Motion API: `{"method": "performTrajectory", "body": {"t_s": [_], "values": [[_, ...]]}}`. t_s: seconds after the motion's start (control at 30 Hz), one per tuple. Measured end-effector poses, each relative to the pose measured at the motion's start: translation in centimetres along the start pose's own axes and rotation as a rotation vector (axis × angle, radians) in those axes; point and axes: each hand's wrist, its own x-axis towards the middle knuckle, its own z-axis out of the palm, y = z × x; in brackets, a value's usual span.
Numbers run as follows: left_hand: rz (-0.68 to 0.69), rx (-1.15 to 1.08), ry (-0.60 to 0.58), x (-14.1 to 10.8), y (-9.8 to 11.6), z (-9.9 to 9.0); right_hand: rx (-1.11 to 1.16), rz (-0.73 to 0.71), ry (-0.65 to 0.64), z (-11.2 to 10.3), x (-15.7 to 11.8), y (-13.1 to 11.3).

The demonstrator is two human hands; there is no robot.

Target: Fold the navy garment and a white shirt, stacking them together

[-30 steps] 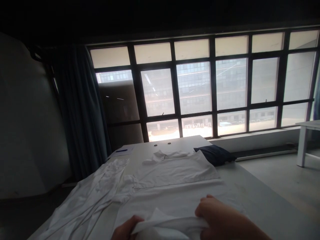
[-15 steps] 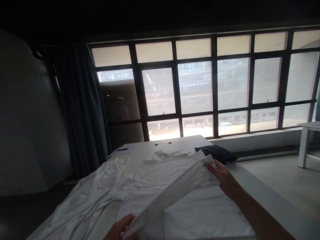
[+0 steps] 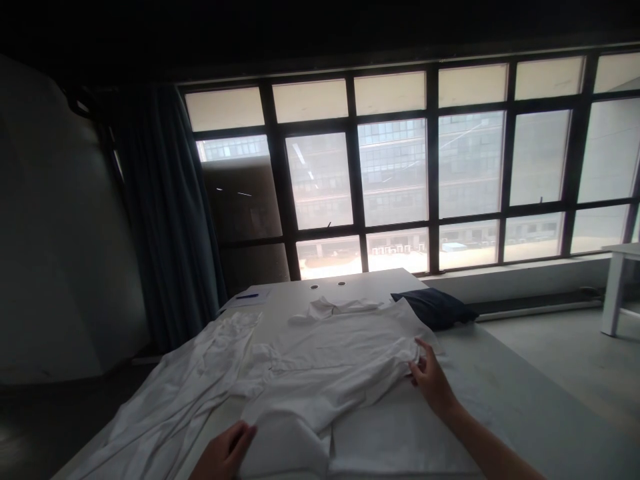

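Note:
A white shirt lies spread on the white table, its collar toward the far end. My right hand pinches a fold of the shirt at its right side. At the near left edge of the shirt, my left hand has its fingers closed together at the cloth; its fingertips are partly hidden. Between the hands the fabric runs in a loose, wrinkled band. Another white garment lies crumpled along the left side.
A dark cushion-like bundle sits at the right edge beyond the shirt. Paper with a pen lies at the far left. Two round holes are near the table's far end. Another white table stands at the right.
The raised, taut strip of cloth has come down and lies looser over the shirt. My right hand has moved down and slightly left; my left hand has shifted a little left.

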Motion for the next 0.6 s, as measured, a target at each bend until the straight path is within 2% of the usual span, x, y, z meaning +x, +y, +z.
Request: {"method": "performTrajectory", "body": {"t_s": [0.13, 0.27, 0.37, 0.47, 0.53, 0.6], "values": [[0.028, 0.076, -0.03, 0.2, 0.0, 0.6, -0.249, -0.32, -0.023, -0.6, -0.2, -0.5], [0.032, 0.12, -0.041, 0.1, 0.8, 0.2, -0.307, -0.49, 0.026, -1.1, 0.7, -3.7], [0.021, 0.143, -0.023, 0.0, 1.5, -0.1, -0.326, -0.502, 0.07, -0.9, 3.0, -7.1], [0.05, 0.156, -0.032, 0.0, 2.1, 0.1, -0.369, -0.458, 0.09, -0.3, 6.7, -9.5], [0.07, 0.173, -0.038, 0.0, 2.3, 0.3, -0.412, -0.422, 0.077, 0.4, 9.1, -9.8], [0.08, 0.208, -0.026, 0.0, 2.3, 0.6, -0.472, -0.387, 0.037, 1.3, 10.7, -8.7]]}}
